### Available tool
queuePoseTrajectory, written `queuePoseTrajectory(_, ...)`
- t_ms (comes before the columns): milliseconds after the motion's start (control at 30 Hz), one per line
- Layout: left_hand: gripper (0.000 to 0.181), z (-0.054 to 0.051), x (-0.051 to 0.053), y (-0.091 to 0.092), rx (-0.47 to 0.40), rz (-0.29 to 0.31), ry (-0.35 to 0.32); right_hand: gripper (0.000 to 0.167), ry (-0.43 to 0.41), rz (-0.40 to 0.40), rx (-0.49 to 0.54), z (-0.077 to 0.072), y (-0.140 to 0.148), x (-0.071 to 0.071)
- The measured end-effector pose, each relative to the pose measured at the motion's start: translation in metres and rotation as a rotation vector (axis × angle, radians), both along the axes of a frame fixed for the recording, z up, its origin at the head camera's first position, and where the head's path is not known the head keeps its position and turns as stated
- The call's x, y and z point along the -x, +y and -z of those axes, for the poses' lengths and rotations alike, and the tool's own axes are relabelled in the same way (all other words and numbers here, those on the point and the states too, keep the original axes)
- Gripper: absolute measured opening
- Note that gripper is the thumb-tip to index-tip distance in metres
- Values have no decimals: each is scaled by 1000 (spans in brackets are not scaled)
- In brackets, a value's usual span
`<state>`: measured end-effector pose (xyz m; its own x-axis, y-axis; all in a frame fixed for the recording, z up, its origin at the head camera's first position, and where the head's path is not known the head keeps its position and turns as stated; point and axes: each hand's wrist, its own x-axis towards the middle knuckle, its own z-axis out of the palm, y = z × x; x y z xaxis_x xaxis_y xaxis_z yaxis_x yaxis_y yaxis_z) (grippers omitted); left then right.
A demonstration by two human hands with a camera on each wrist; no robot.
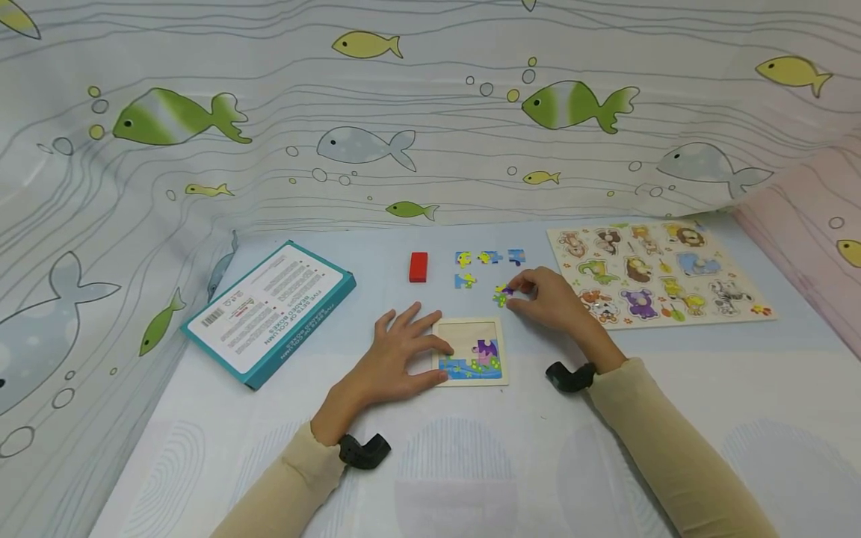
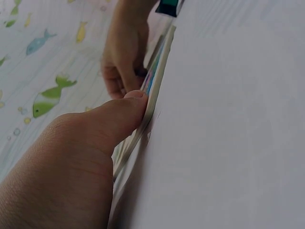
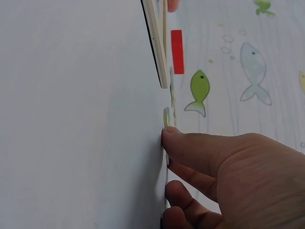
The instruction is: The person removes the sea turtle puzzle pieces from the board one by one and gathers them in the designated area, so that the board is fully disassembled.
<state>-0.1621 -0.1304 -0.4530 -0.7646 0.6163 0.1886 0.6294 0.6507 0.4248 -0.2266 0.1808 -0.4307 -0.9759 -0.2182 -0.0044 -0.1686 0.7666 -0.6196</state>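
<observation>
Pinching a puzzle piece point(image 1: 501, 297) in the right hand point(image 1: 546, 300), at one o'clock from the wooden frame point(image 1: 477, 382).
Touching frame with spread left hand point(image 1: 397, 357); likely a light, stiff piece, best held by edges.

Behind the table point(image 1: 528, 418) I see a whitish cloth point(image 1: 464, 198), which hangs like a wall and continues along the left side. On it are printed green fish point(image 1: 161, 117), yellow fish point(image 1: 365, 45) and grey fish point(image 1: 366, 146), with bubbles and thin wavy lines. At the right it becomes pinkish. The table top is pale, with faint rounded patterns. The light is soft.
</observation>
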Motion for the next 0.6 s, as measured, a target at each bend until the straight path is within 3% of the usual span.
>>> queuePoseTrajectory(600, 32, 0, 0, 0, 6, -15, -22, 31, -21, -47, -14, -4, -9, 22)
